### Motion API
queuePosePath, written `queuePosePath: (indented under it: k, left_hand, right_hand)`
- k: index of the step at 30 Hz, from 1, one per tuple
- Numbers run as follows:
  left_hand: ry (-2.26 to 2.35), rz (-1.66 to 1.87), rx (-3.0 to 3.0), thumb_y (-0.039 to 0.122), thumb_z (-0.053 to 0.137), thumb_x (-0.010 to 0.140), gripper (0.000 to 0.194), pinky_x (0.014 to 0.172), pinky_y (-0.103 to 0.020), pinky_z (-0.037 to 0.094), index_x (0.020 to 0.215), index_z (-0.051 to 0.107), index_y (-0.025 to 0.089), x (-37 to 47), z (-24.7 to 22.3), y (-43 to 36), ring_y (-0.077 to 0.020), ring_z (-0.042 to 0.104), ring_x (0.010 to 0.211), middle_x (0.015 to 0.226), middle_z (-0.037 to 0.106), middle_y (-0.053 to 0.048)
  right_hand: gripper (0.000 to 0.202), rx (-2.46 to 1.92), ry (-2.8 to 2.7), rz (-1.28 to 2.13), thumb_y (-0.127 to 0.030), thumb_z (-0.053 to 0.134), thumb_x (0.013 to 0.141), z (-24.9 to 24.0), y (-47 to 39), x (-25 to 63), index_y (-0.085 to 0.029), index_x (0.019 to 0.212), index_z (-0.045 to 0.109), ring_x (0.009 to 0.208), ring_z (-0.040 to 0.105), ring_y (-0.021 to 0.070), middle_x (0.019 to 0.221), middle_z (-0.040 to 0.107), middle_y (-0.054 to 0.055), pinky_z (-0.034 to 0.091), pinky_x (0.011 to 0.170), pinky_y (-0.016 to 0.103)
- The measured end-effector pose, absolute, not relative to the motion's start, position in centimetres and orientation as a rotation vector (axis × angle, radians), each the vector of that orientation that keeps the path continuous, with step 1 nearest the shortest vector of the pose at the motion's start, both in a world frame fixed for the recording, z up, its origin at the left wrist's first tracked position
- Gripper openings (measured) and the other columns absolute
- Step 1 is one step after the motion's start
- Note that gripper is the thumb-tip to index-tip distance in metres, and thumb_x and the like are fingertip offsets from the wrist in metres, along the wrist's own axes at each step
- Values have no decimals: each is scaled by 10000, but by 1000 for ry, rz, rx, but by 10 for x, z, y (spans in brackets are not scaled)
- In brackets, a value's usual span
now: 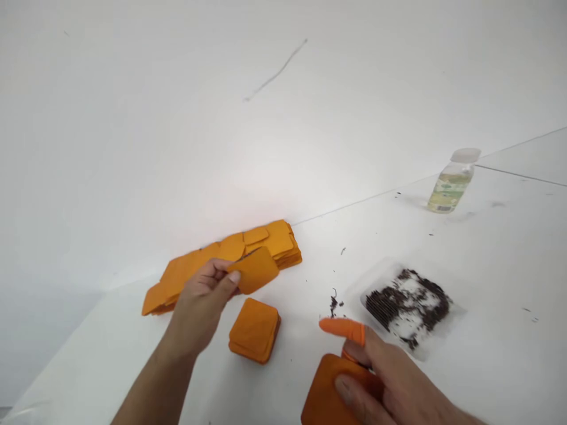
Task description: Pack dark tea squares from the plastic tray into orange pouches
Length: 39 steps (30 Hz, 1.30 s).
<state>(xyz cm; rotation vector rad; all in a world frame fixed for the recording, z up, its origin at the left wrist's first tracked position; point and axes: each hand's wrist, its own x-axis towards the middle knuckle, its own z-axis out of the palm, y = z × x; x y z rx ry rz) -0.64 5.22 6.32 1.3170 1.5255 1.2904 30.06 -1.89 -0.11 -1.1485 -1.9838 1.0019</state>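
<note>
My left hand [212,301] pinches a flat orange square piece [257,271] with rounded corners, thumb on top, above the table. A dark line shows along the piece's upper edge. My right hand [372,372] grips another orange square [325,389], thumb pressed on its face; whether it is one piece or several is unclear. An orange finger cot [343,328] covers the outstretched index finger. Between the hands lies a small stack of orange squares [254,327]. Behind my left hand, a long row of overlapping orange pieces [199,265] lies along the wall.
Right of centre, a clear shallow tray [370,283] contains dark brown slivers [432,301]. Loose dark bits [334,302] are scattered beside it. A clear bottle [449,189] with yellowish liquid stands near the white wall [199,118] at the back right.
</note>
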Motion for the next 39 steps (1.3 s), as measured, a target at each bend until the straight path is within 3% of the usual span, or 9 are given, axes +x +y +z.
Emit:
queuePosePath:
  k: [5,8,11,17,22,26,30,35,39]
  left_hand:
    - [1479,893,1570,496,679,936,246,803,-346,555,960,725,255,48,22,10,-233,664,947,1103,714,-64]
    - [1476,802,1618,478,611,975,236,761,-335,542,948,699,261,60,8,-1,-208,643,859,1004,697,-43]
    - [1525,852,1639,480,601,981,231,793,-343,544,968,689,268,65,6,-9,-210,639,883,1013,682,-43]
    - [1586,771,1643,480,555,974,250,752,-361,555,936,660,256,73,6,-15,-216,653,818,929,700,-43]
    - [1747,769,1635,556,480,1004,328,686,-346,544,977,619,259,69,16,-7,-211,641,749,844,678,-19]
    - [2030,779,1646,512,450,1017,295,689,-338,524,976,583,252,45,41,27,-215,650,760,834,683,-8]
    - [2363,834,1520,375,485,1042,217,733,-356,533,1132,592,209,7,66,81,-204,653,772,888,680,-20]
    - [2614,735,1378,431,640,1020,414,902,-454,601,1345,606,178,-16,79,131,-237,699,1031,1239,688,-99]
    - [2641,542,1373,395,667,1012,413,918,-463,617,1364,615,185,-8,70,150,-250,708,1081,1298,684,-108]
  right_hand:
    - [275,-1126,-2252,836,-311,479,1000,25,-12,306,-169,1126,678,571,529,172,651,588,-8,390,540,291]
    - [292,-1182,-2368,690,-245,438,982,23,-12,303,-133,1126,667,553,496,172,648,608,6,325,536,297]
    - [305,-1127,-2465,595,-178,442,953,17,-15,301,-109,1183,631,568,516,176,704,674,32,305,543,300]
    - [186,-1075,-2261,527,-221,469,983,16,-17,305,-220,806,528,549,542,150,659,643,3,352,527,278]
    - [145,-1065,-2141,560,-253,501,1011,17,-19,312,-192,1086,609,540,602,152,678,657,-26,438,501,263]
    - [481,-1086,-2148,623,-212,563,975,10,-22,315,-222,1455,530,689,736,179,814,749,-13,573,639,280]
    - [577,-1062,-2198,637,-151,583,902,-2,-20,311,-216,1475,562,672,755,203,795,776,-12,579,626,295]
    - [594,-1093,-2206,625,-138,577,884,-5,-16,307,-200,1474,595,719,779,217,812,793,2,589,637,295]
    - [608,-1083,-2214,625,-126,597,835,-4,-15,307,-189,1439,631,669,767,208,779,793,-2,569,607,279]
